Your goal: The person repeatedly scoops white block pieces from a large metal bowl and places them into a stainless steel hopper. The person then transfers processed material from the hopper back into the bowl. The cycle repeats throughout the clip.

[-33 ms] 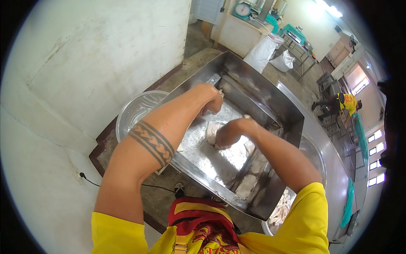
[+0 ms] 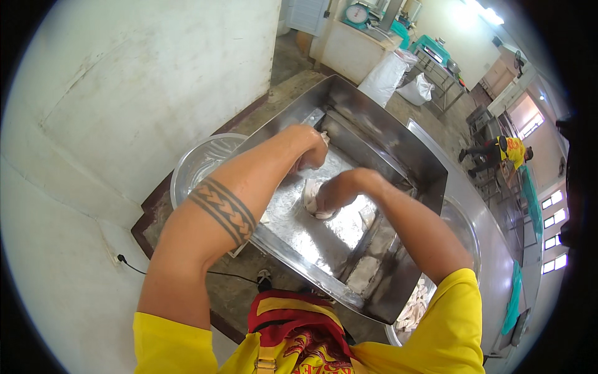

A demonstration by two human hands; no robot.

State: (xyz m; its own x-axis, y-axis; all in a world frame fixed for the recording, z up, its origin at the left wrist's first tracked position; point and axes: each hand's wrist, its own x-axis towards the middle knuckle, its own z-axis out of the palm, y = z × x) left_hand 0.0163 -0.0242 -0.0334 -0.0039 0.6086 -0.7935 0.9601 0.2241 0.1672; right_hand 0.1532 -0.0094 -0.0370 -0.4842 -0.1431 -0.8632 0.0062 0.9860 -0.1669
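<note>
Both my hands are down inside a large steel tray with high walls [image 2: 386,124], its bottom smeared with white powder or paste. My left hand [image 2: 311,153] is bent down near the tray's far left side, its fingers curled and mostly hidden behind the wrist. A bit of something whitish shows beside its knuckles. Nearer the middle, my right hand [image 2: 332,192] presses its closed fingers into a pale, rounded lump [image 2: 309,194]. What the lump is made of cannot be made out.
A wide metal basin [image 2: 187,168] stands left of the tray by the wall. Below my right arm, another basin holds several pale pieces [image 2: 412,308]. White sacks [image 2: 383,78] and a dial scale [image 2: 357,14] are beyond. A person in yellow [image 2: 512,151] works far right.
My right hand has shifted slightly to the left at the pale lump. The left hand stays where it was.
</note>
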